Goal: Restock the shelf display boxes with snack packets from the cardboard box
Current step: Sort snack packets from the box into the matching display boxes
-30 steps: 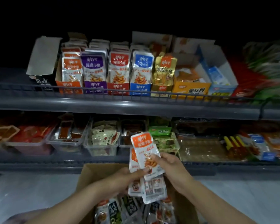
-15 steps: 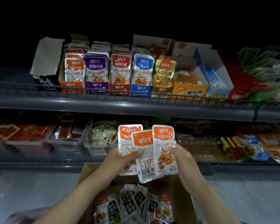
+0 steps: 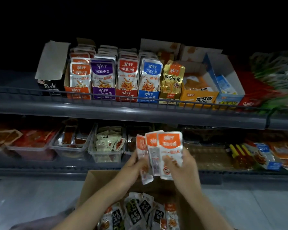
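Packets fanned — between left hand, right hand.

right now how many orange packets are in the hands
3, fanned out: the left packet in the left hand, the middle packet between the other two, the right packet in front, held by the right hand. More could be hidden behind.

It was a shop: above the left hand ran grey shelves crowded with branded display boxes of snack packets.
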The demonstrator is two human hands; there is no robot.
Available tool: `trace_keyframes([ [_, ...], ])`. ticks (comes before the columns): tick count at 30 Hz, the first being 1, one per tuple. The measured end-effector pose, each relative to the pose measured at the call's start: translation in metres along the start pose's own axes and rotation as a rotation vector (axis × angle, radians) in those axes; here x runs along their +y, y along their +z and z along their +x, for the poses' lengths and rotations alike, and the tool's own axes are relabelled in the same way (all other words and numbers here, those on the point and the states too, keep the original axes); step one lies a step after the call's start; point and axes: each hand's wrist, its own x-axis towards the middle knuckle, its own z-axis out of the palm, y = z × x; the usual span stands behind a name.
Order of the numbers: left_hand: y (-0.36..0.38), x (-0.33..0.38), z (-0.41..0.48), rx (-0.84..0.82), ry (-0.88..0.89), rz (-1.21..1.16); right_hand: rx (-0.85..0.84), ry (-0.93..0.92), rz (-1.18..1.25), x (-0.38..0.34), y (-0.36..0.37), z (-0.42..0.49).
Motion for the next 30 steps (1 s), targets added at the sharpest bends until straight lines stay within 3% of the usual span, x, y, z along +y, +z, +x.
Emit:
trace_keyframes([
  [2, 0.003, -0.001, 0.002, -0.072, -0.028, -0.119, -0.147, -0.023, -0.007, -0.003, 0.010, -0.007],
  [4, 0.002, 0.005, 0.000, -0.110, -0.049, -0.192, -0.273, 0.023, 0.133, -0.007, 0.016, -0.013],
  [8, -0.007, 0.011, 0.004, 0.036, -0.119, -0.286, -0.234, 0.157, 0.353, -0.008, 0.009, -0.007],
  [11, -0.011, 0.008, 0.009, 0.099, -0.096, -0.188, -0.172, 0.142, 0.390, -0.008, 0.000, 0.001],
  [23, -0.003, -0.001, 0.006, 0.189, 0.181, 0.083, -0.230, 0.137, 0.322, -0.001, 0.020, -0.004],
  [30, -0.002, -0.004, 0.006, 0.035, 0.218, 0.252, -0.349, 0.069, 0.322, -0.001, 0.033, -0.009],
])
